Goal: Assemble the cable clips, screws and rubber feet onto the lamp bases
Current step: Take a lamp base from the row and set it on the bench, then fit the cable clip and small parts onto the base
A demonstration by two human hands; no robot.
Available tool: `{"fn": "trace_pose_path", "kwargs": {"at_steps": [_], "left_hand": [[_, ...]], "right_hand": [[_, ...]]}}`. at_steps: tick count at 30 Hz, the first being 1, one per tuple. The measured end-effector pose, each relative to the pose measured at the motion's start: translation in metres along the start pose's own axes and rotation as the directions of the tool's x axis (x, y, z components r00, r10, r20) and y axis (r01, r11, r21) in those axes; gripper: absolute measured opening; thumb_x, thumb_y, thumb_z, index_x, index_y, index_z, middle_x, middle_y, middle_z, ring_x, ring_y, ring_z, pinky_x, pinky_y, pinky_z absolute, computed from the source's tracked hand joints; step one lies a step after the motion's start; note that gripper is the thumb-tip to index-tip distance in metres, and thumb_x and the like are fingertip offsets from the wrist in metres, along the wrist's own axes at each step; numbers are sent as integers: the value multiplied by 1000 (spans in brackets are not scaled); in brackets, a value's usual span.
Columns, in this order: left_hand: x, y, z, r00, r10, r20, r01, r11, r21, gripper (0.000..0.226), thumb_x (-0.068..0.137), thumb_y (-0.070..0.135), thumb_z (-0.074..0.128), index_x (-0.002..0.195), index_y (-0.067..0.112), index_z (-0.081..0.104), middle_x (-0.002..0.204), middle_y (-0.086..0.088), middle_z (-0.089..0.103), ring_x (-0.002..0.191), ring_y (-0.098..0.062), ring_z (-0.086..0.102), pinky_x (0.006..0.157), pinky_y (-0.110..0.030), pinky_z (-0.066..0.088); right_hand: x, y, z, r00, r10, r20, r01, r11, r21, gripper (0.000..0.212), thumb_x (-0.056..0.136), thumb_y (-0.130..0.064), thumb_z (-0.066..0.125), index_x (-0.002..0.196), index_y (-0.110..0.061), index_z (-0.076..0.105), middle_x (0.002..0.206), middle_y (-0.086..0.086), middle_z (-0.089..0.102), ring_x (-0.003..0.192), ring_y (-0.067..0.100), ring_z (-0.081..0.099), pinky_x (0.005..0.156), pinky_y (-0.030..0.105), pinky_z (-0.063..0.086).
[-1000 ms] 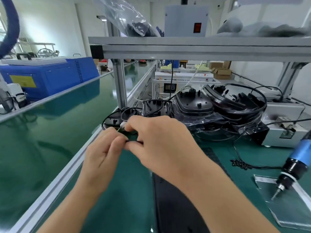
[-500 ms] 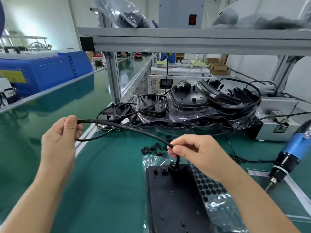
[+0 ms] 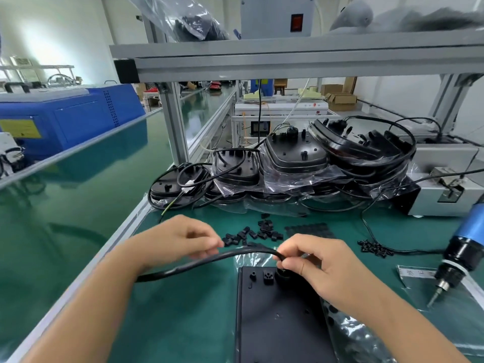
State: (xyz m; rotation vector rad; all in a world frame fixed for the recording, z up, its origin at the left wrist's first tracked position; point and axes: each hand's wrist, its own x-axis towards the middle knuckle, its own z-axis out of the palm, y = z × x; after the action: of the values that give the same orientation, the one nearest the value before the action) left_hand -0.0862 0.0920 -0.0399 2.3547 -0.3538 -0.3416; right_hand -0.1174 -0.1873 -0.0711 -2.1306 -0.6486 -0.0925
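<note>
A black rectangular lamp base (image 3: 277, 318) lies underside up on the green mat in front of me. Its black cable (image 3: 199, 262) arches from the base's far right corner leftward. My right hand (image 3: 322, 263) pinches the cable where it enters the base. My left hand (image 3: 178, 238) pinches the cable further along, above the mat. Several small black cable clips (image 3: 258, 233) lie scattered just beyond my hands. A strip of black rubber feet (image 3: 309, 230) lies to their right, and a small heap of black screws (image 3: 374, 249) sits further right.
Stacked black lamp bases (image 3: 296, 158) in plastic bags fill the back of the bench under a grey shelf frame (image 3: 288, 61). A blue electric screwdriver (image 3: 461, 254) hangs at the right over a clear plate. A grey machine (image 3: 450, 189) stands behind. A green conveyor (image 3: 65, 205) runs on the left.
My left hand came in from the far left toward the middle, sliding along the cable. The cable's arch is now lower and shorter. My right hand stays at the base's corner.
</note>
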Motion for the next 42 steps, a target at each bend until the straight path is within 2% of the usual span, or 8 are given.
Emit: {"fn": "trace_pose_path", "kwargs": {"at_steps": [4,8,15,19,24,30,35,42], "left_hand": [[55,6,25,979,-28,-200,102,922,373,10,86,22,69,96,21,69,96,3,69,87,-11,61,81,-20,46],[77,-3,41,963,-64,-260,181,873,453,21,82,27,74,100,17,66,98,3,62,94,-15,57,84,-24,46],[65,-15,42,901,-88,-425,195,957,215,18,73,27,83,72,33,66,70,17,62,70,3,58,57,-3,36],[56,-19,38,876,-135,-463,95,990,-108,21,82,11,74,75,31,72,68,11,73,71,-3,70,70,-10,51],[47,4,40,927,-267,-264,-28,651,-758,8,85,7,66,88,0,69,83,-19,74,65,-23,73,54,-18,56],[33,25,44,999,-52,6,19,254,-967,19,74,1,63,86,-9,74,105,-30,68,98,-31,71,70,-20,58],[26,36,45,1000,-4,10,11,336,-942,26,73,2,64,96,-6,73,103,-29,69,92,-29,72,67,-22,58],[13,59,43,991,-7,-132,-105,564,-819,25,64,29,74,79,9,75,88,-21,74,70,-23,74,52,-19,55]], "right_hand": [[-6,4,-3,999,-22,-37,22,1000,-4,21,91,-20,66,94,-40,65,88,-17,70,86,9,66,73,17,47],[-10,7,-3,997,-50,-62,53,997,49,19,91,-21,65,95,-40,65,88,-15,71,90,7,66,76,14,46],[-7,10,6,992,-88,-88,90,996,17,16,89,-21,66,98,-33,71,93,-21,67,92,3,63,78,11,43],[-6,9,9,994,-69,-85,72,997,37,17,89,-25,63,102,-33,72,93,-19,66,94,5,61,79,12,42],[-7,5,10,991,-1,-132,15,994,108,22,86,-20,71,91,-41,70,88,-22,70,88,0,64,76,7,43],[-7,4,10,991,69,-111,-55,991,118,19,84,-22,73,80,-39,69,82,-21,69,81,2,63,72,7,42],[-6,-1,7,995,25,-97,-2,974,228,16,83,-47,64,90,-35,72,90,-18,71,88,3,67,76,10,46],[-5,4,1,998,68,-6,-66,983,171,14,88,-18,69,91,-30,75,93,-14,71,92,8,66,81,16,46]]}}
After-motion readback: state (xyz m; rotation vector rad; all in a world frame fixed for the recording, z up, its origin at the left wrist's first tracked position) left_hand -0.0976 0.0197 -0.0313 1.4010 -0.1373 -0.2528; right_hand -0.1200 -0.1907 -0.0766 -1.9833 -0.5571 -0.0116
